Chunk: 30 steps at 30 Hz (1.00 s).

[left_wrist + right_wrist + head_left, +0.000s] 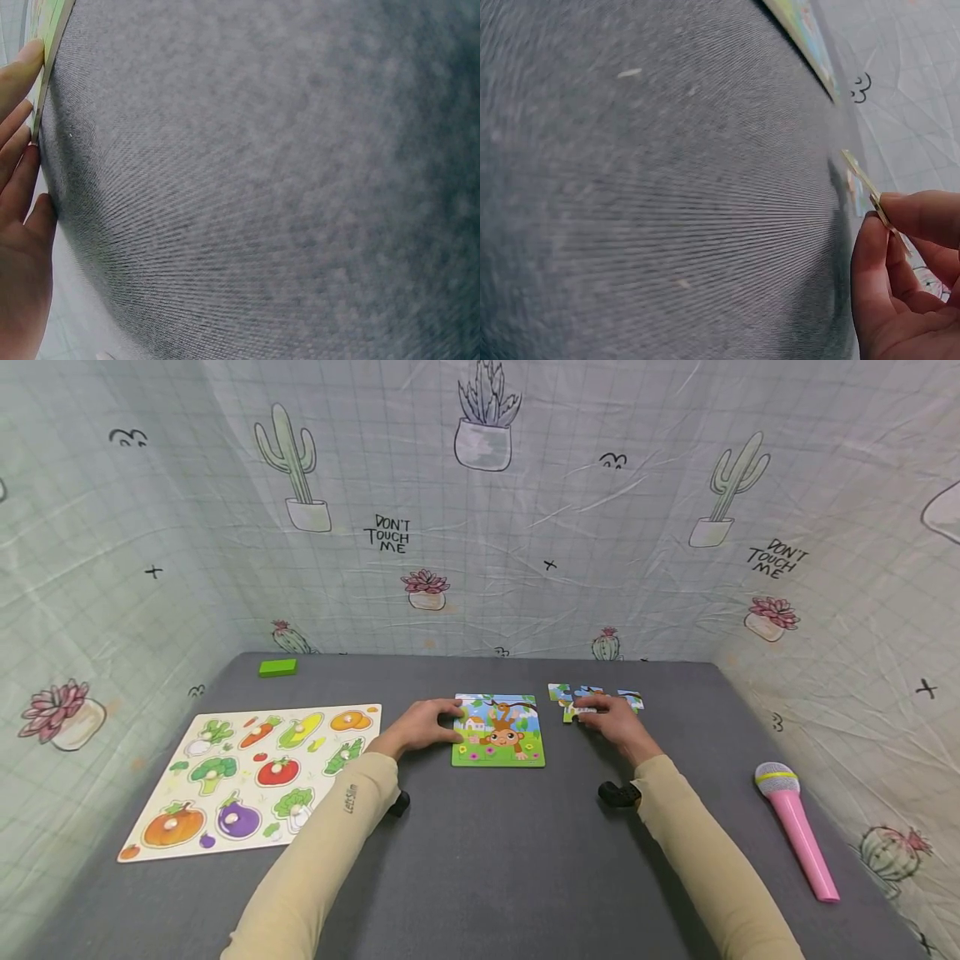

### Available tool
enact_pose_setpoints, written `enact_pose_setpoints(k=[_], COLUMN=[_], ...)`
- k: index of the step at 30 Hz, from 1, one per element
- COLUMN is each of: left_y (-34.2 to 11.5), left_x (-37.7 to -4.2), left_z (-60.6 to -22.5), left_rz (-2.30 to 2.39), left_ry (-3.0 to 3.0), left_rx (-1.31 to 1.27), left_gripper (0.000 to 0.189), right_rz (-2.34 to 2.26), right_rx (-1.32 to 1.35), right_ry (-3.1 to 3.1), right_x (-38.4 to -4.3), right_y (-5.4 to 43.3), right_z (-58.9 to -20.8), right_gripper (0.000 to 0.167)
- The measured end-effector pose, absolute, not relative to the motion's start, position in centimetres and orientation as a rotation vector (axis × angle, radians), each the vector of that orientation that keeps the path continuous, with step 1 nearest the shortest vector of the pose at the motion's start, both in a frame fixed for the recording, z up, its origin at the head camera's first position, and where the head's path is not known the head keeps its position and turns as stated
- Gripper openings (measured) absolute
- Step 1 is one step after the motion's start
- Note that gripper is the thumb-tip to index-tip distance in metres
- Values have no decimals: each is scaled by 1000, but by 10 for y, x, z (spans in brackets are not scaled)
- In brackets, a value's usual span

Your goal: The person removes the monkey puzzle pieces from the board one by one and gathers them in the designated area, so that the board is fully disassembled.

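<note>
A small monkey jigsaw board [501, 731] lies flat on the grey table [495, 860]. My left hand [422, 724] rests against its left edge. In the left wrist view, the fingers [19, 172] lie fairly straight along the board's edge [52, 37]. Several loose jigsaw pieces [558, 692] lie to the right of the board. My right hand [611, 714] is over them. In the right wrist view, its thumb and forefinger [889, 247] pinch one thin piece [864, 182], tilted up off the table. The board's far corner [802, 30] shows beyond.
A large vegetable peg puzzle [247, 777] lies at the left of the table. A green block [277, 667] sits at the back left, and a pink toy microphone [798, 827] lies at the right. Cactus-print cloth walls [480, 527] enclose the table on three sides.
</note>
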<state>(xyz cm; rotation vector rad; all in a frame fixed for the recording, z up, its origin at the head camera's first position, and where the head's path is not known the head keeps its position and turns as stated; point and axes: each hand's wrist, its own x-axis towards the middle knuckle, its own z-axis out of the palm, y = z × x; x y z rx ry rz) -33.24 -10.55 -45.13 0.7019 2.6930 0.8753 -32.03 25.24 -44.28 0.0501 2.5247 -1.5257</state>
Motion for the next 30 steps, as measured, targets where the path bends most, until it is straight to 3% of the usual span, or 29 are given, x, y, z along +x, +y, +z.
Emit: enact_pose_setpoints(k=[21, 30], left_y=[-105, -106], left_x=[-332, -332], left_z=[-448, -449], left_rz=[855, 848], left_ry=[2684, 2687], left_rx=[700, 710], left_gripper=[50, 50], right_rz=[-1257, -1188], right_rx=[-87, -103], right_ry=[2780, 2802], right_x=[-324, -323], right_y=[238, 240], right_z=[-451, -451], right_gripper=[29, 34])
